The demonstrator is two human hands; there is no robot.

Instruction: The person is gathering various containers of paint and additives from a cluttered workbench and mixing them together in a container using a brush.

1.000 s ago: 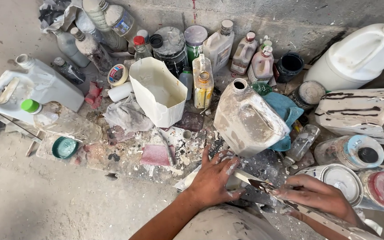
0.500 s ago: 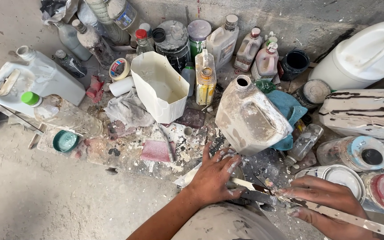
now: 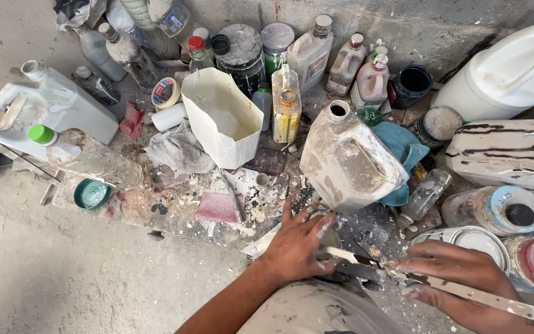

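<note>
My left hand [image 3: 296, 242] lies flat with fingers spread on a small paint-smeared board or lid on the floor, pressing it down. My right hand [image 3: 458, 281] grips a long flat paint-covered stick [image 3: 465, 291]; its far tip reaches under my left hand's fingers near a small round tin. A dirty white jerrycan [image 3: 347, 162] with an open neck stands just beyond my left hand. A cut-open white container [image 3: 220, 117] stands further back left.
Bottles, jars and paint tins crowd the wall behind. A white jerrycan [image 3: 50, 108] and a green-capped bottle [image 3: 84, 154] lie left, a teal lid [image 3: 91, 193] near them. Paint cans [image 3: 502, 209] and a big white drum [image 3: 508, 71] sit right. A blue cloth [image 3: 400, 142] lies behind the jerrycan.
The view has shifted slightly closer. My left hand stays pressed on the board; my right hand has slid the stick a little along under it.
</note>
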